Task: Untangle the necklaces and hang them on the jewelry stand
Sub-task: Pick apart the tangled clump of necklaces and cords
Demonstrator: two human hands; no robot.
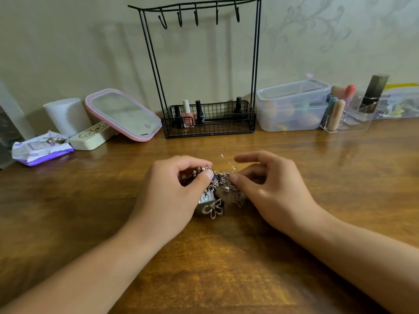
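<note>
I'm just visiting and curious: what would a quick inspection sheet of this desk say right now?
Surface: wooden table, glossy, with light reflections.
Job's things: tangled necklaces bunched between both hands, a flower pendant hanging below; jewelry stand at the back, hooks bare, nail polish bottles in its basket.
Clutter: pink-rimmed mirror, wipes packet, white roll, cream case, plastic tubs, clear organizer holding cosmetics.
Hands: left hand grips the beaded part of the tangle; right hand pinches the chains.
Cables: nothing seen.
Surroundings: pale patterned wall behind.
</note>
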